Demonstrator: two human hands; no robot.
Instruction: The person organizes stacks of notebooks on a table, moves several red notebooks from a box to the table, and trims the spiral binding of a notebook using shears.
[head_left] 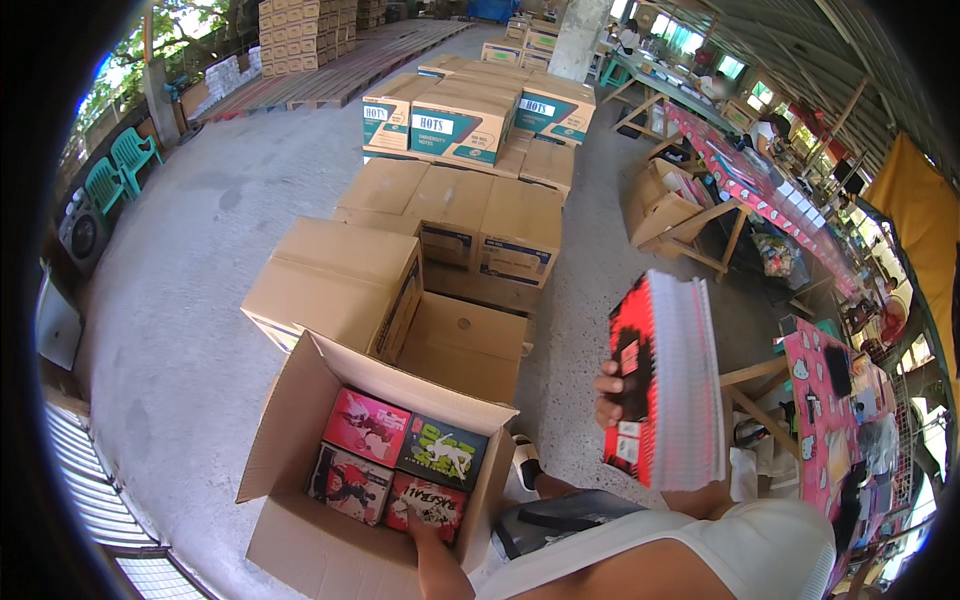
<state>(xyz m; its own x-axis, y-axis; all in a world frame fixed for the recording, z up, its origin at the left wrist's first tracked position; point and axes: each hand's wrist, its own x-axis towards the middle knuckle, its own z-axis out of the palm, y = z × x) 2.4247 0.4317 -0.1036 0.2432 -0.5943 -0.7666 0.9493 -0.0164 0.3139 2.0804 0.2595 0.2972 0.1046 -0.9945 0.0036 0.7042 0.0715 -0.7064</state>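
Note:
An open cardboard box [275, 420] stands in front of me with four-square stacks of notebooks inside. Their covers are a pink one [366, 422], a dark one with green lettering [440, 450], a grey and red one [349, 484] and a red one [445, 497]. My left hand [424, 522] reaches into the box, its fingers stretched out on the red notebooks at the near right. Raised to the right of the box, a thick stack of red and black notebooks [680, 380] rests in my right hand [608, 394], whose fingers wrap round its left side. The palm is hidden.
Closed cartons [340, 275] stand in a row beyond the box, beside an open carton [460, 345]. More stacked cartons [460, 120] are farther back. Pink-covered tables [815, 400] line the right, with people at work there. Green chairs [135, 155] stand at the far left.

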